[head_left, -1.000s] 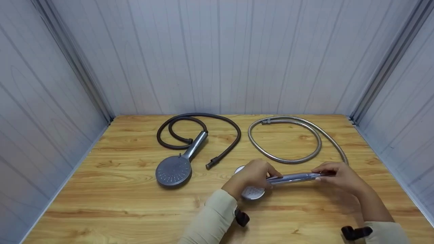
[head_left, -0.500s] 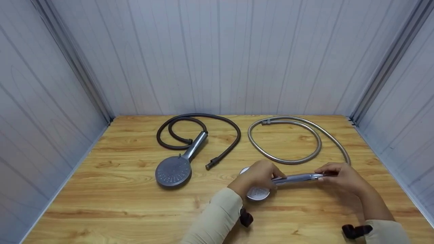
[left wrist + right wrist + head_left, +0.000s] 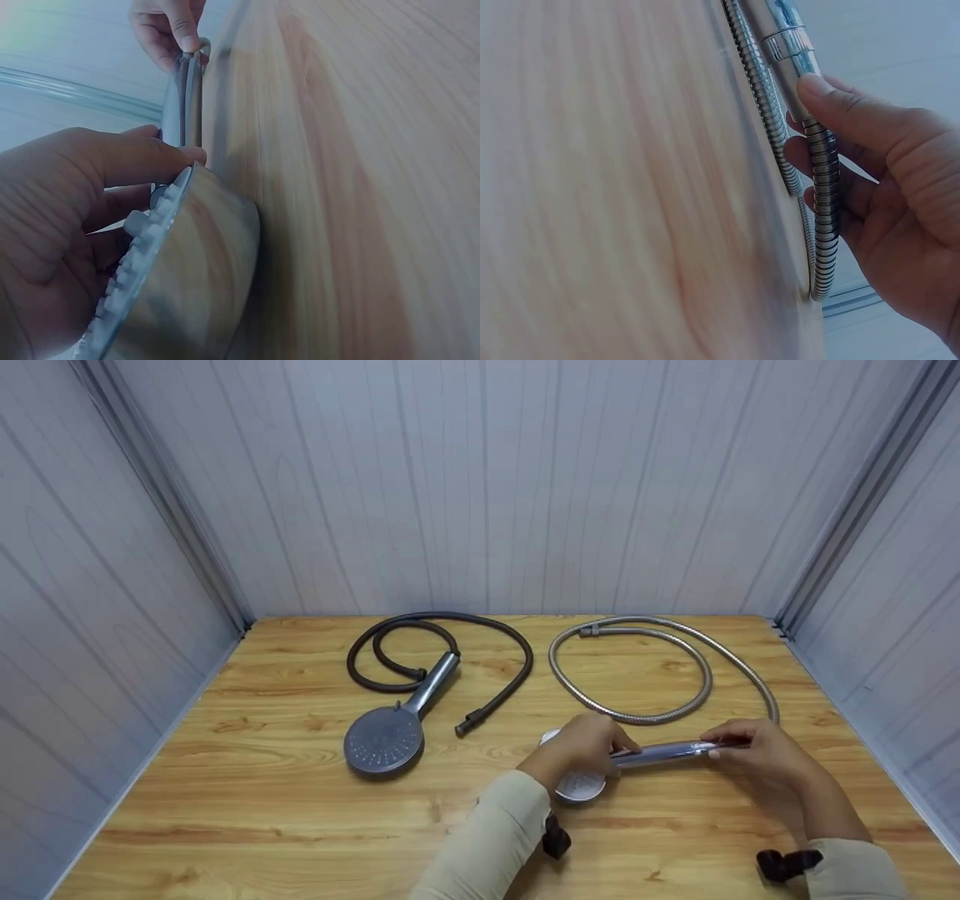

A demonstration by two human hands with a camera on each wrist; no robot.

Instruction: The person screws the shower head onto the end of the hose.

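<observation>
"Can you read any writing on the silver shower head (image 3: 661,754)?"
"Not a word or a number, from where I stand."
"What about the silver hose (image 3: 826,180)?"
"No brand that I can make out."
"The grey shower head (image 3: 383,739), then, or the dark hose (image 3: 439,614)?"
"Nothing legible on either."
"The table (image 3: 262,810) and the back wall (image 3: 517,495)?"
"No lettering I can read."

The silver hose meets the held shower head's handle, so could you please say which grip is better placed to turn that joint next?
Probably the right grip: it pinches the silver connector at one end of the handle, while the left grip holds the opposite end, beside the round spray face.
</observation>
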